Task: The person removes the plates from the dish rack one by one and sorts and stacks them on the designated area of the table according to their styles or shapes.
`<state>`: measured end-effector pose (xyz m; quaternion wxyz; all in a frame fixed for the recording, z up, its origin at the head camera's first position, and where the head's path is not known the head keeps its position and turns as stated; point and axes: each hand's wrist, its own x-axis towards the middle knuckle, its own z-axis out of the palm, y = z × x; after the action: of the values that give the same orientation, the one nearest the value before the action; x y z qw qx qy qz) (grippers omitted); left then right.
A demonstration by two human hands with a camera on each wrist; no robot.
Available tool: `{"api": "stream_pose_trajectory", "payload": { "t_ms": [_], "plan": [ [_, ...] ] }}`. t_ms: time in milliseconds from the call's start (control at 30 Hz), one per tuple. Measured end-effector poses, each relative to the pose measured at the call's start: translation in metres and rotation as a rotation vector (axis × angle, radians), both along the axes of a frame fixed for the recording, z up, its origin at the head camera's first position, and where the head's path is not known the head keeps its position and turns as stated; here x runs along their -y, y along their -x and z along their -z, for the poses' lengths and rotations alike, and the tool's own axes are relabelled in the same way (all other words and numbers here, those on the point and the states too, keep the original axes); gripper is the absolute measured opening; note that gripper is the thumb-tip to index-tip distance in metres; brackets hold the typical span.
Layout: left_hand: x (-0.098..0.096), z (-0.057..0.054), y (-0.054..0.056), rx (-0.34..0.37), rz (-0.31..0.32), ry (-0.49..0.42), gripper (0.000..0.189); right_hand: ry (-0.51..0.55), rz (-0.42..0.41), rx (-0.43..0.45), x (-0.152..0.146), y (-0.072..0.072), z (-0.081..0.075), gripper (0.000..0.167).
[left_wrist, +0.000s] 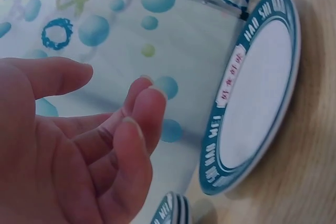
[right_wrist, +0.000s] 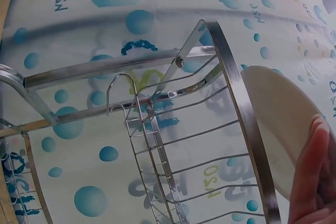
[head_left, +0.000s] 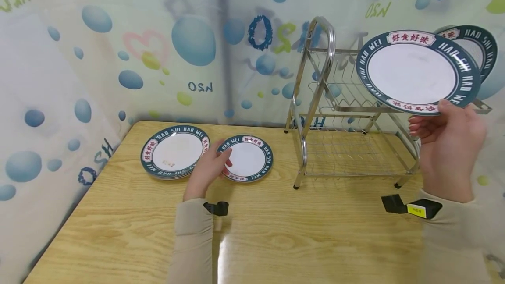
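Observation:
My right hand holds a white plate with a dark green lettered rim, thumb on the front edge and fingers underneath. The plate is raised and tilted in front of the dish rack's upper tier; its pale underside shows in the right wrist view. Behind it, a similar plate stands at the rack's right end, partly hidden. My left hand hovers over the table by a smaller plate, overlapping its left edge in the head view. In the left wrist view its fingers are loosely bent around nothing.
A stack of larger plates lies left of the left hand. The two-tier metal dish rack stands at the back right of the wooden table. A patterned curtain hangs close behind and along the left side.

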<state>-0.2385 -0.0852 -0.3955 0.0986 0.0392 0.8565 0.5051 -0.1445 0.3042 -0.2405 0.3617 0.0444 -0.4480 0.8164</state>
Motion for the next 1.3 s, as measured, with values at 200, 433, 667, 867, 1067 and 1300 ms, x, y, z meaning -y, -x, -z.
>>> {"api": "stream_pose_trajectory", "payload": {
  "t_ms": [200, 433, 667, 867, 1067, 1300],
  "plan": [
    [-0.001, -0.016, -0.005, 0.003, -0.003, -0.036, 0.060, 0.006, -0.053, -0.005, 0.012, -0.002, 0.005, 0.031],
    [-0.006, -0.033, -0.015, -0.030, 0.008, -0.059, 0.061, -0.011, -0.047, -0.045, 0.025, -0.010, 0.009, 0.034],
    [-0.012, -0.043, -0.024, -0.088, 0.039, -0.100, 0.054, 0.044, -0.087, -0.057, 0.037, -0.018, 0.013, 0.038],
    [-0.013, -0.048, -0.028, -0.107, 0.057, -0.144, 0.053, 0.056, -0.097, -0.058, 0.048, -0.023, 0.019, 0.039],
    [-0.015, -0.060, -0.036, -0.095, 0.073, -0.180, 0.050, 0.036, -0.107, -0.058, 0.058, -0.028, 0.026, 0.038],
    [-0.020, -0.087, -0.055, -0.113, 0.084, -0.185, 0.045, 0.031, -0.120, -0.047, 0.067, -0.030, 0.033, 0.038]
  ]
}}
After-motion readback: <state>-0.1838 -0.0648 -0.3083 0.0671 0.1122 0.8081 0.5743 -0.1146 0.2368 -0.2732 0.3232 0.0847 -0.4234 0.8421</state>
